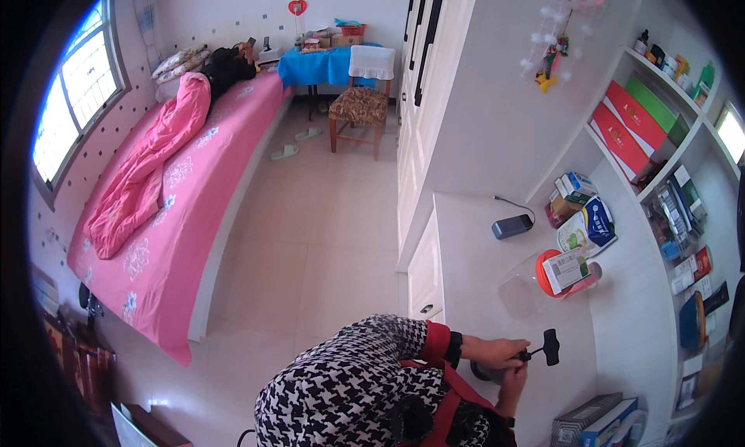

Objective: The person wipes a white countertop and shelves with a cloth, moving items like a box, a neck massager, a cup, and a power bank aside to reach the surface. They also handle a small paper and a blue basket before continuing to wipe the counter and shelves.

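Note:
A black stand [551, 347] with a T-shaped head lies over the pale desktop at the lower right. My left hand [496, 353] closes around its dark joint, just behind the thin rod that carries the head. Close below, my right hand [512, 383] has its fingertips against the same joint. A dark round part [481, 370], perhaps the stand's base, shows partly behind my left forearm. Farther up the desk stands a clear plastic jar [518, 287] with an orange-red lid, a small white box [566, 271] resting on the lid.
A dark power bank [512, 226] with a short cable lies on the desk [471, 214]. Wall shelves [669, 86] hold boxes and bottles. Flat boxes [588, 421] stand at the lower right. Across the room, a person [230, 68] lies on a pink bed [192, 179]; a wooden chair [358, 106] stands nearby.

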Action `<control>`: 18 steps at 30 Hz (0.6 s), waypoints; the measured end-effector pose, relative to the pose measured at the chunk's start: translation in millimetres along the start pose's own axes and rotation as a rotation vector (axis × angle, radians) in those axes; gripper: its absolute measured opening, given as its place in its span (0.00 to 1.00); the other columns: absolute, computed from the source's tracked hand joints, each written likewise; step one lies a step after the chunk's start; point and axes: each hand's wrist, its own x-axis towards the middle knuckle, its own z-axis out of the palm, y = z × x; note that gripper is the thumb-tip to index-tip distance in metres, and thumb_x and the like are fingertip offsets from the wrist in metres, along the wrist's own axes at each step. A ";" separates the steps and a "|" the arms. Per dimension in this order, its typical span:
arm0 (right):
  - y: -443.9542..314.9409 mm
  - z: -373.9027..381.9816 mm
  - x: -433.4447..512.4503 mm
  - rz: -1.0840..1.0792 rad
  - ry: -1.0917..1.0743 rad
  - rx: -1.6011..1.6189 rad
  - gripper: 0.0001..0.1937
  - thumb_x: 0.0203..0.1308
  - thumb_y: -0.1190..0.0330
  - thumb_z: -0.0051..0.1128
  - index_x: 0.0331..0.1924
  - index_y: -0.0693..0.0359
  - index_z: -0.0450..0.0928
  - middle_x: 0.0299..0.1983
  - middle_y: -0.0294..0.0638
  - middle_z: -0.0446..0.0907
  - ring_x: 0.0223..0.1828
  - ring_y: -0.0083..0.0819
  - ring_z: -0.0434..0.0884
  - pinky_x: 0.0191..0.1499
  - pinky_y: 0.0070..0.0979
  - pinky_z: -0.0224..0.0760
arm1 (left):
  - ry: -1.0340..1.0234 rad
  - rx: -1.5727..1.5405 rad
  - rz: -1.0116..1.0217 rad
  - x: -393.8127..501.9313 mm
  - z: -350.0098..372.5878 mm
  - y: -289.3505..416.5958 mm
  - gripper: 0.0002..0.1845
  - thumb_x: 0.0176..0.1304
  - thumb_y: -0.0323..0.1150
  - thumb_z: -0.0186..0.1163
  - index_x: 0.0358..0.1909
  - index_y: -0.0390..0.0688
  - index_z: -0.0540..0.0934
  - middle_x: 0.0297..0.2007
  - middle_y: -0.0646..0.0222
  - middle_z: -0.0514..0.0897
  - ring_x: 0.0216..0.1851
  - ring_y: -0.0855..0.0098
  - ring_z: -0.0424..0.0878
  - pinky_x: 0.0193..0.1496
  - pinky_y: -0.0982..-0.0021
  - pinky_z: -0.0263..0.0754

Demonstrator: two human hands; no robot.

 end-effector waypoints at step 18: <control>10.3 6.3 20.0 -0.147 0.082 0.078 0.22 0.51 0.76 0.56 0.50 0.66 0.63 0.37 0.38 0.75 0.41 0.25 0.75 0.48 0.25 0.67 | -0.399 0.526 -0.188 -8.3 -9.3 -109.7 0.10 0.55 0.33 0.51 0.35 0.40 0.76 0.32 0.54 0.78 0.35 0.54 0.77 0.36 0.58 0.71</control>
